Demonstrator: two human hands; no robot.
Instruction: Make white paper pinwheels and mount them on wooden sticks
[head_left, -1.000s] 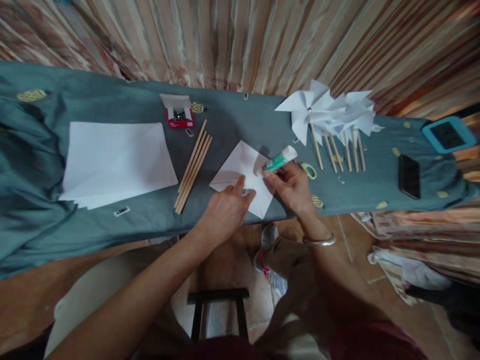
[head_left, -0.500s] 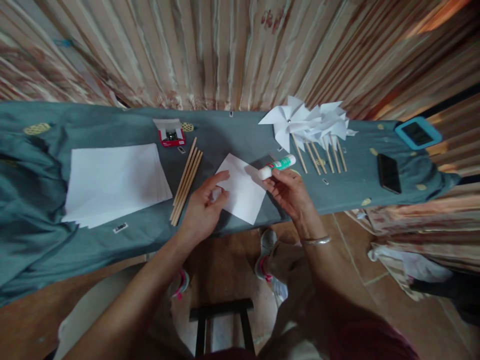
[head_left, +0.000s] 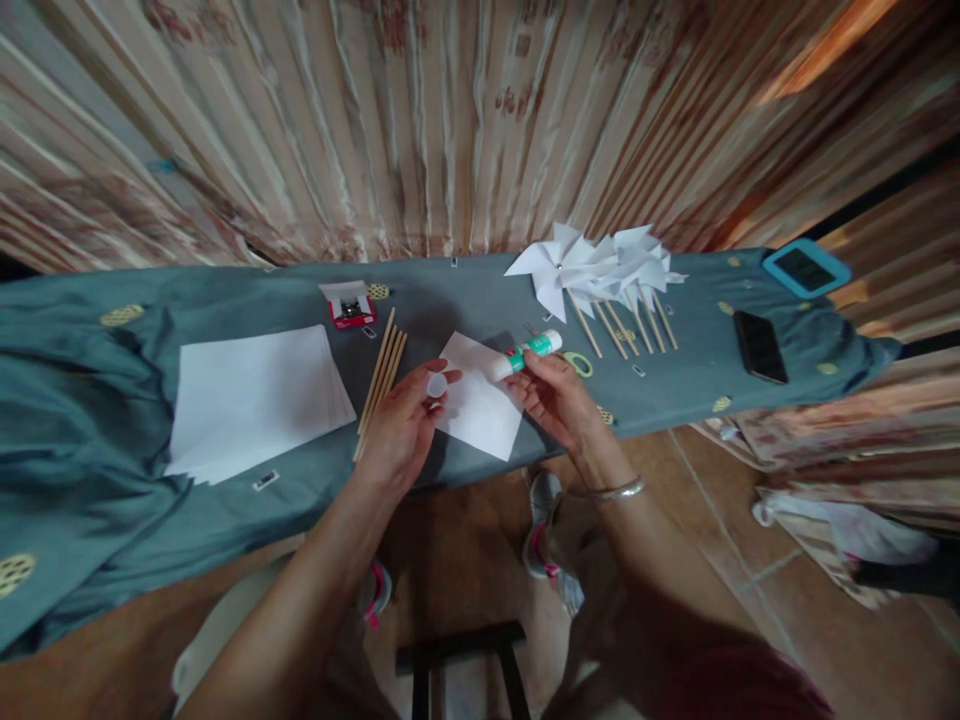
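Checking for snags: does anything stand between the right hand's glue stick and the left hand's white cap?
No loose object shows between the glue stick and cap; only a fingertip of the left hand pokes beyond the cap.

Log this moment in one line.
left hand: holds round white cap | right hand: holds glue stick | between hands: white paper square

Bare cloth (head_left: pixel 435 300) offers passage beyond the paper square (head_left: pixel 484 415), between red box (head_left: pixel 352 313) and pinwheels (head_left: pixel 574 272) (both obstacles).
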